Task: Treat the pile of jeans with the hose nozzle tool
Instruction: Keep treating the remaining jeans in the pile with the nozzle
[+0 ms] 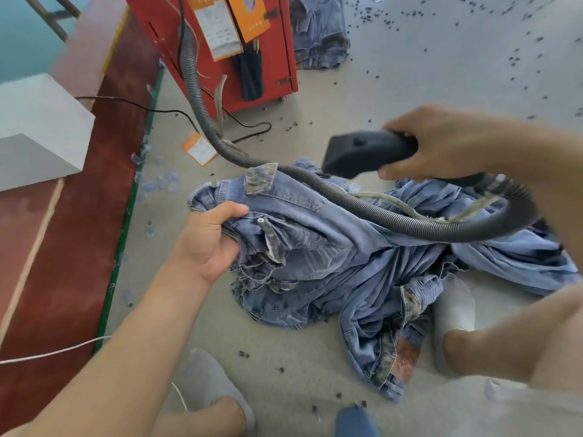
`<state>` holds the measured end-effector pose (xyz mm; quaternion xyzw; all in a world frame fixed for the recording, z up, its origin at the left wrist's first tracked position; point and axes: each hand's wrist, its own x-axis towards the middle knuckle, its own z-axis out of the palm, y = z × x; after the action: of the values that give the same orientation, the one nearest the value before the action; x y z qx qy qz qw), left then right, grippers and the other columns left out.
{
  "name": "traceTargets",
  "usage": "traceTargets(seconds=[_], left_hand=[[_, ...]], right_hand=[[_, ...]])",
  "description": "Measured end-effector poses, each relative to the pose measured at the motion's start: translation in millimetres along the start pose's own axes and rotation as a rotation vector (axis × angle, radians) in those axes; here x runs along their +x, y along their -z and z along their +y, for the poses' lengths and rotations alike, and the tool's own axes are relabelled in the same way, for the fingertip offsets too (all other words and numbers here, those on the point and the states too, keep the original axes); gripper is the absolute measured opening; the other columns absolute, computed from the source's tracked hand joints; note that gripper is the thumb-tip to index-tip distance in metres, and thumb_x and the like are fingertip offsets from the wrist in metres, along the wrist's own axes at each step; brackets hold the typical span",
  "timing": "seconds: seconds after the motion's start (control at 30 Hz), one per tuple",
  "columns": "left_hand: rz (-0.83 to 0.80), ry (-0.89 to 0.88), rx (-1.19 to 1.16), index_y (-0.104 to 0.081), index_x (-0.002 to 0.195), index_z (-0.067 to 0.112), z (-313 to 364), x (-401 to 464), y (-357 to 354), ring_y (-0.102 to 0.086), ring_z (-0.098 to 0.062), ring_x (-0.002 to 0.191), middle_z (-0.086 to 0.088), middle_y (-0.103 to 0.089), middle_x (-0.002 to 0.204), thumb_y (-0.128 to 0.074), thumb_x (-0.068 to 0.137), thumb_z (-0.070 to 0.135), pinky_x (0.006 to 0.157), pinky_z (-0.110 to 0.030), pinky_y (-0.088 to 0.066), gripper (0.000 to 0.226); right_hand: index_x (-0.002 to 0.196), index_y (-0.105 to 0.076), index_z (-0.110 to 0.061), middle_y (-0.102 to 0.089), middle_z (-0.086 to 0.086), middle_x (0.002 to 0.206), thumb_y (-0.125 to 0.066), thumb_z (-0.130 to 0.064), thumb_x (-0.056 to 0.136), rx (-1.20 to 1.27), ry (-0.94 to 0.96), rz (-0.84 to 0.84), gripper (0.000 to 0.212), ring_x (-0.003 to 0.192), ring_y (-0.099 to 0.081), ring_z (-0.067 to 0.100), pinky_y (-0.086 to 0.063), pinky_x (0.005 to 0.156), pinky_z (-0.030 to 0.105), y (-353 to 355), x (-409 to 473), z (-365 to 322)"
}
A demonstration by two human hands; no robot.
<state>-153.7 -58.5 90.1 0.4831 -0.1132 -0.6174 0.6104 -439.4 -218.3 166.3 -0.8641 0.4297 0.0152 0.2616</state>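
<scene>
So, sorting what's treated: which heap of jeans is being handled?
The near pile of jeans, gripped by the left hand; the far stack beside the red machine lies untouched.

Pile of jeans (362, 257): faded light blue denim, mottled grey-brown waistband lining, one rust-orange patch.
Nozzle tool (366, 152): matt black.
Corrugated hose (315, 181): dark grey, ribbed.
Machine cabinet (220, 42): red (orange and white labels on its front).
Floor (410, 74): pale grey, flecked with dark specks; red strip with green edge line at left.
Slipper (208, 383): grey.
</scene>
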Motion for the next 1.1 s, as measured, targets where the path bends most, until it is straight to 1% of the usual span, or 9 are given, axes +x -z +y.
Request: traceTargets(seconds=[0.3, 0.47, 0.63, 0.73, 0.8, 0.87, 0.93, 1.0, 1.1], left_hand=[[0.003, 0.04, 0.047, -0.053, 0.141, -0.009, 5.1, -5.5, 0.0, -0.068, -0.04, 0.118, -0.027, -0.063, 0.135, -0.055, 0.082, -0.002, 0.085, -0.046, -0.061, 0.06], [-0.082, 0.072, 0.121, -0.052, 0.145, -0.004, 26.9, -6.6, 11.5, -0.058, -0.039, 0.133, -0.024, -0.059, 0.144, -0.046, 0.103, 0.015, 0.104, -0.05, -0.053, 0.046], [0.013, 0.138, 0.224, -0.056, 0.143, 0.005, 29.8, -4.6, 18.5, -0.064, -0.034, 0.127, -0.017, -0.063, 0.14, -0.038, 0.111, 0.032, 0.096, -0.046, -0.058, 0.046], [0.071, 0.199, 0.32, -0.063, 0.136, 0.005, 21.9, -7.4, 13.1, -0.066, -0.033, 0.124, -0.016, -0.069, 0.133, -0.063, 0.093, 0.049, 0.105, -0.047, -0.053, 0.062], [0.142, 0.205, 0.444, -0.073, 0.114, 0.001, 7.5, -7.1, 9.9, -0.071, -0.035, 0.114, -0.016, -0.076, 0.114, -0.083, 0.08, 0.028, 0.102, -0.048, -0.055, 0.045], [0.267, 0.153, 0.583, -0.071, 0.082, 0.002, -10.0, -5.3, 5.4, -0.074, -0.035, 0.087, -0.012, -0.077, 0.082, -0.077, 0.08, -0.008, 0.08, -0.04, -0.062, 0.012], [0.337, 0.101, 0.684, -0.059, 0.071, 0.009, -22.9, -2.6, 6.7, -0.063, -0.022, 0.063, -0.002, -0.064, 0.061, -0.056, 0.085, -0.02, 0.056, -0.023, -0.052, 0.032], [0.331, 0.103, 0.779, -0.06, 0.084, 0.012, -29.2, -3.5, 7.6, -0.059, -0.014, 0.062, -0.001, -0.061, 0.07, -0.044, 0.09, -0.018, 0.051, -0.018, -0.046, 0.035], [0.348, 0.206, 0.69, -0.062, 0.106, 0.004, -34.2, 1.6, 16.5, -0.06, -0.026, 0.084, -0.013, -0.065, 0.097, -0.041, 0.096, -0.017, 0.062, -0.026, -0.049, 0.031]], right_hand=[[0.109, -0.067, -0.025, -0.067, -0.007, 0.081, -0.071, -0.026, 0.088, -0.144, 0.144, -0.078, 0.021, 0.073, -0.062, 0.014, -0.05, 0.065, 0.035, -60.0, 5.2, -23.8], [0.108, -0.066, -0.033, -0.065, -0.016, 0.079, -0.074, -0.036, 0.085, 0.001, 0.176, 0.062, 0.024, 0.07, -0.058, 0.0, -0.042, 0.06, 0.026, -39.1, 5.5, -21.7], [0.105, -0.06, -0.039, -0.063, -0.015, 0.08, -0.079, -0.034, 0.084, 0.021, 0.065, 0.097, 0.029, 0.071, -0.059, -0.006, -0.039, 0.057, 0.028, -14.8, -4.4, 1.7], [0.108, -0.063, -0.036, -0.064, -0.016, 0.079, -0.079, -0.032, 0.081, 0.035, 0.025, 0.099, 0.031, 0.07, -0.06, -0.006, -0.038, 0.056, 0.026, -27.5, -8.8, -1.8], [0.1, -0.063, -0.025, -0.063, -0.011, 0.073, -0.081, -0.037, 0.079, 0.028, -0.049, 0.163, 0.031, 0.06, -0.058, 0.002, -0.036, 0.052, 0.025, -50.6, -5.8, -9.6], [0.089, -0.059, -0.017, -0.061, -0.002, 0.07, -0.085, -0.042, 0.078, 0.061, -0.166, 0.191, 0.037, 0.06, -0.057, 0.011, -0.035, 0.048, 0.026, -76.2, -0.2, -19.6], [0.083, -0.059, -0.015, -0.063, 0.004, 0.069, -0.085, -0.038, 0.08, 0.173, -0.267, 0.189, 0.035, 0.061, -0.06, 0.018, -0.036, 0.048, 0.028, -98.7, 5.5, -25.6], [0.084, -0.062, -0.014, -0.067, 0.01, 0.075, -0.083, -0.032, 0.081, 0.33, -0.321, 0.173, 0.028, 0.069, -0.065, 0.028, -0.043, 0.052, 0.029, -115.7, 8.2, -27.6], [0.097, -0.059, -0.01, -0.067, 0.01, 0.08, -0.082, -0.03, 0.08, 0.359, -0.328, 0.142, 0.035, 0.071, -0.065, 0.027, -0.044, 0.054, 0.03, -131.2, 8.6, -28.4]])
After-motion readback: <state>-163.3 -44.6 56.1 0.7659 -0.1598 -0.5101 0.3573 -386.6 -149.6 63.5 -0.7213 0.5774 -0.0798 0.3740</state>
